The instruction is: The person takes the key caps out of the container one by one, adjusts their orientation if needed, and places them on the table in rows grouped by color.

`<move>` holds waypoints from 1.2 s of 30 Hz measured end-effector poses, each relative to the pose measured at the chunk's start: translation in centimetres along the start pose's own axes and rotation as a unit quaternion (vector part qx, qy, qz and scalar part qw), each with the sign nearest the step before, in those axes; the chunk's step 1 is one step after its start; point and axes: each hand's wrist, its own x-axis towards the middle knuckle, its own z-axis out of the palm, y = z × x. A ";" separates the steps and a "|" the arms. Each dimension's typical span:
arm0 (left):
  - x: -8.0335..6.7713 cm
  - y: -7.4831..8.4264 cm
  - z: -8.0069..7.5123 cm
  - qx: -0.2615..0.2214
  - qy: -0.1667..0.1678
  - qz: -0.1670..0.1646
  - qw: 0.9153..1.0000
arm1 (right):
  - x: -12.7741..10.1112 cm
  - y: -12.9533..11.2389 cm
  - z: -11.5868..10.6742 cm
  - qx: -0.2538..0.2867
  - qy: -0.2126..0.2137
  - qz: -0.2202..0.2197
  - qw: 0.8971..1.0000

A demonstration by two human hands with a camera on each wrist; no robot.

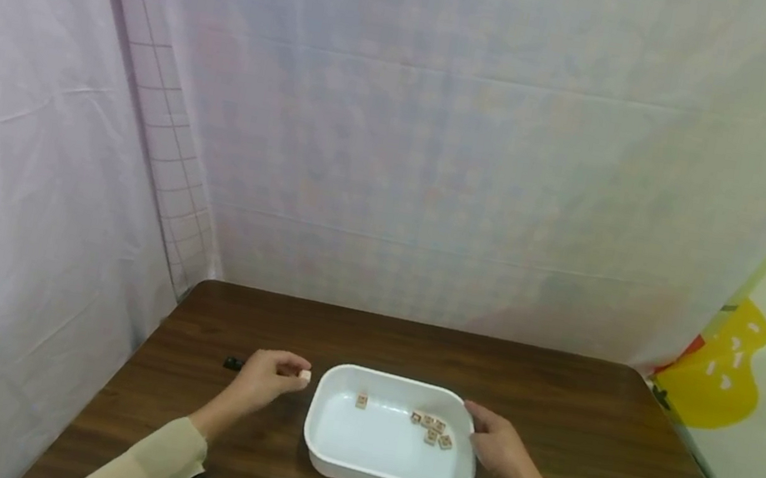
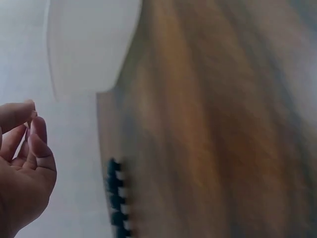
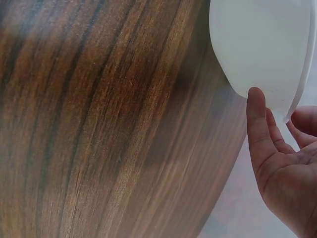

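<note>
Six small wooden tiles (image 1: 431, 428) lie inside the white tub (image 1: 381, 476) at the middle of the dark wooden bench (image 1: 585, 442): one alone toward its left, five clustered toward its right. I see the left hand (image 1: 264, 380) just left of the tub, its grip pinched on a small pale cube (image 1: 304, 376) at the fingertips. The right hand (image 1: 496, 444) rests against the tub's right rim, fingers relaxed, grip holding nothing. A small black object (image 1: 233, 364) lies beyond the left hand.
</note>
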 end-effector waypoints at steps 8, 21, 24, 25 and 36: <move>-1.0 -2.3 -0.9 0.021 -0.018 0.005 1.000 | -0.1 0.1 -0.1 -0.009 0.004 0.002 1.000; -1.3 -5.0 -1.2 0.084 -0.051 0.022 0.995 | 0.1 0.2 -0.1 -0.003 -0.001 0.007 1.000; -1.4 -5.2 -1.1 0.085 -0.058 0.022 0.994 | 0.1 0.2 0.0 0.002 -0.002 0.012 1.000; -1.4 -5.3 -1.1 0.084 -0.059 0.022 0.994 | 0.1 0.3 0.0 0.003 -0.003 0.011 1.000; -1.5 -5.5 -1.0 0.085 -0.068 0.029 0.994 | 0.0 0.0 0.1 0.011 -0.002 0.005 1.000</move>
